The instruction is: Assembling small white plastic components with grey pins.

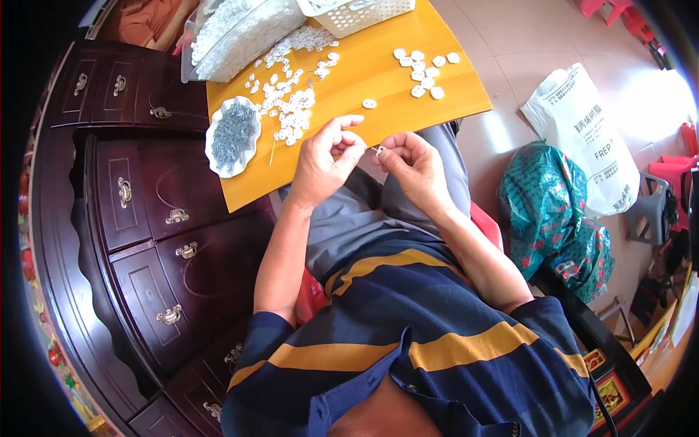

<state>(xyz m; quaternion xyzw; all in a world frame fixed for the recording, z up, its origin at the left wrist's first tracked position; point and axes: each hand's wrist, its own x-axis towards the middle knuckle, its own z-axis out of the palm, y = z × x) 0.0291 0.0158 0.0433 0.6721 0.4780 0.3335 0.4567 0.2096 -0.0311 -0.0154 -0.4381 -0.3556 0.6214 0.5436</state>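
1. The table (357, 76) was smooth, glossy wood.
2. Upon the table, the small pieces (437, 92) looked like smooth plastic, the thin pins (233, 135) metallic.
3. Left of the table, the cabinet (211, 291) looked like polished wood (it caught the light) with metal handles (169, 315).
4. Right of the table, the bag (542, 186) was crinkled, glossy plastic.

Hard glare bleaches the tiled floor (502, 44) at upper right in a brightly lit room.
Light appears to come from that side, leaving pale streaks on the dark cabinet (145, 211) and glints on the green bag (539, 186); the grey trousers (335, 240) fall into shadow between the legs. Fisheye distortion bows the cabinet, black vignetting rounds the corners, and the white piece (378, 151) at the right hand (415, 169) is too small to read clearly.
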